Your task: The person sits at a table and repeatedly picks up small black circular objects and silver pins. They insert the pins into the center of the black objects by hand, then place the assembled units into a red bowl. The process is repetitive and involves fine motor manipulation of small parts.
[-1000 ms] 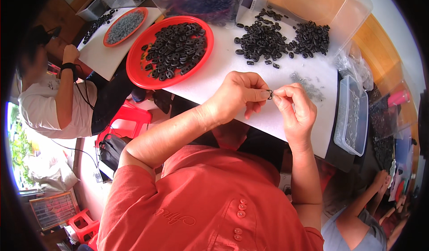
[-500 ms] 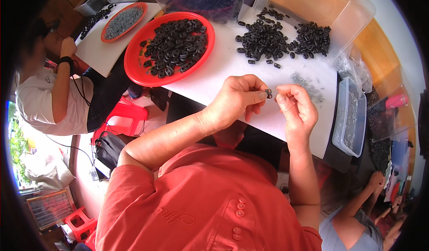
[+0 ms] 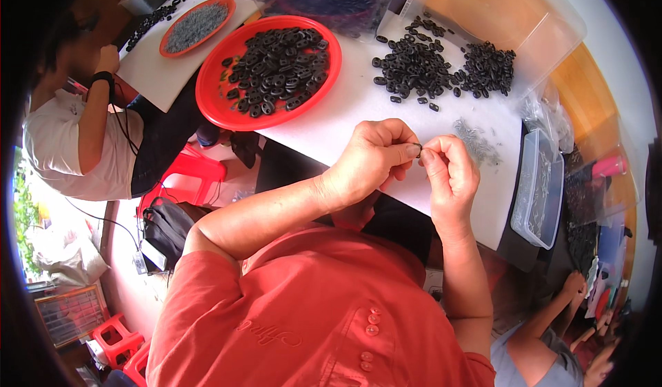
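Both hands meet over the near part of the white desk (image 3: 358, 104), close to its front edge. The left hand (image 3: 372, 158) pinches a small black ring (image 3: 416, 146) in a closed grip between thumb and forefinger; the right hand (image 3: 452, 173) presses its clenched fingertips against the same piece, so the two grips touch. Ahead of them lies bare desk, then a loose heap of black rings (image 3: 441, 70) and a thin scatter of small grey pins (image 3: 476, 142) just beside the right hand. A red tray (image 3: 214, 108) full of rings overhangs the desk's left edge. A clear plastic box (image 3: 541, 187) sits at the right edge. Another person (image 3: 76, 139) works at a second board to the left, well apart.
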Demonstrator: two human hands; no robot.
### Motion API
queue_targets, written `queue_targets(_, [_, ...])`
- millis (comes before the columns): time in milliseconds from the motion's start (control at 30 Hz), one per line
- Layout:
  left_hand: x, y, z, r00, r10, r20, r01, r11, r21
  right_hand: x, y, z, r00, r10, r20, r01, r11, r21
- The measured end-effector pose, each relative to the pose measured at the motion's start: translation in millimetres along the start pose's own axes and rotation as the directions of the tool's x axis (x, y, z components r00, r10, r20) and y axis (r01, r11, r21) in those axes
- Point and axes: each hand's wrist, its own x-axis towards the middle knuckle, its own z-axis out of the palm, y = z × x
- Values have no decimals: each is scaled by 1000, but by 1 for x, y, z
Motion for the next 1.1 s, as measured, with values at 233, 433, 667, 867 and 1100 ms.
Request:
queue_targets(233, [-5,3,-17,992,103,-76,-89,981,174,42,-7,-15,912,355,205,-362,932,-5])
queue_targets(433, [-3,-1,-23,994,106,-42,-100,987,123,101,29,10,946,143,289,16,873,-487])
queue_targets(667, [-5,-8,-30,986,166,10,-166,983,77,116,39,25,892,127,433,221,713,-666])
queue_targets(867, [-6,-12,-32,982,187,9,-187,982,17,89,21,0,900,165,404,48,882,-468])
queue_targets(1100, [-3,-9,-27,989,143,-46,-139,987,81,59,31,-15,918,150,366,16,911,-412])
